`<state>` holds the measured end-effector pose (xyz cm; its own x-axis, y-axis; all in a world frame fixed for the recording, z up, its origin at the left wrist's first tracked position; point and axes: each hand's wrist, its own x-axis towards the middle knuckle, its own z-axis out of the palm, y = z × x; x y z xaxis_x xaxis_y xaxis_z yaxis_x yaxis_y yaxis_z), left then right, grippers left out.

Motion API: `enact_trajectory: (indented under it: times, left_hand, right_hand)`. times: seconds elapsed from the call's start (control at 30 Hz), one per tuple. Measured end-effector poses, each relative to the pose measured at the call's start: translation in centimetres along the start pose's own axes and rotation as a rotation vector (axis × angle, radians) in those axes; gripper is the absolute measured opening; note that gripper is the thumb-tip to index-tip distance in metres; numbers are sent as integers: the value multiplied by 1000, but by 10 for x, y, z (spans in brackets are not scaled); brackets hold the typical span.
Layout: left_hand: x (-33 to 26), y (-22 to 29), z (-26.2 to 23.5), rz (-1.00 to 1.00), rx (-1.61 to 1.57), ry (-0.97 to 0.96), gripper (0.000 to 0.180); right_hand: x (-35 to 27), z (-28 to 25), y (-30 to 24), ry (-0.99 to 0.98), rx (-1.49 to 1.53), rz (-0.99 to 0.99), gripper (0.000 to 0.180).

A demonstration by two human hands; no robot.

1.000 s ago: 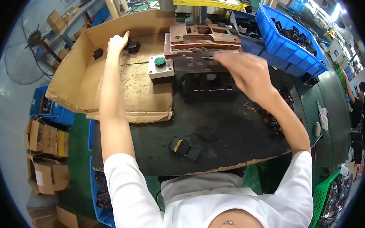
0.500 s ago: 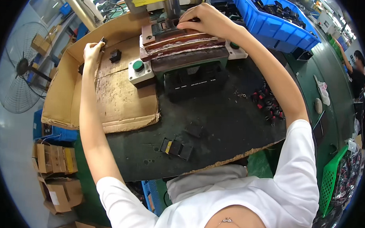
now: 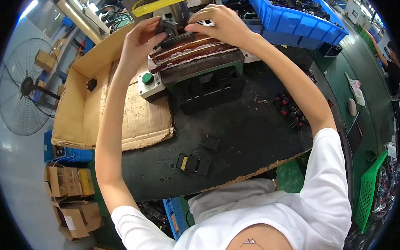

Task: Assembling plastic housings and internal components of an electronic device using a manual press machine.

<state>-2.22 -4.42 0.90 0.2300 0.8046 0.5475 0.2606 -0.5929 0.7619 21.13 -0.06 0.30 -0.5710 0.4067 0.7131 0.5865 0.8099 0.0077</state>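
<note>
My left hand (image 3: 142, 38) is closed around a black plastic part (image 3: 166, 27) with a ribbed side, at the left end of the machine's fixture. Opposite it, my right hand (image 3: 223, 26) reaches over the fixture with bent fingers. A small black-and-white piece (image 3: 205, 23) shows at those fingers; its kind is not clear. Beneath both hands lie the stacked dark red plates (image 3: 191, 54) of the press. The tops of the plates are partly hidden by my hands. To their left stands a grey box with a green push button (image 3: 147, 78).
A cut-open cardboard box (image 3: 138, 123) lies at the left with a small black part (image 3: 91, 84) in it. Black housings (image 3: 193, 164) lie on the near table; red-and-black pieces (image 3: 291, 110) are heaped right. A blue bin (image 3: 296, 22) stands far right. Yellow-wrapped press edge (image 3: 169, 4) hangs above.
My left hand has moved from the cardboard box rightward to the fixture, now with a black part in its fingers. My right hand stays over the fixture, its fingers slightly shifted.
</note>
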Motion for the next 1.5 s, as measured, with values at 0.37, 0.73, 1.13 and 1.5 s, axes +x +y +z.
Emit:
enact_trajectory:
  times: [0.37, 0.73, 1.13, 1.5]
  left_hand:
    - [34, -4, 20, 251, 398, -206, 29]
    - [37, -6, 17, 80, 521, -238, 25]
    - [1, 28, 30, 410, 795, -159, 24]
    - [-109, 89, 81, 141, 377, -967, 24]
  right_hand:
    - [-99, -108, 14, 2, 151, 45, 13]
    - [-153, -159, 31, 3, -24, 363, 16]
    - [-172, -131, 46, -663, 213, 428, 22]
    - [-161, -105, 44, -481, 325, 544, 21]
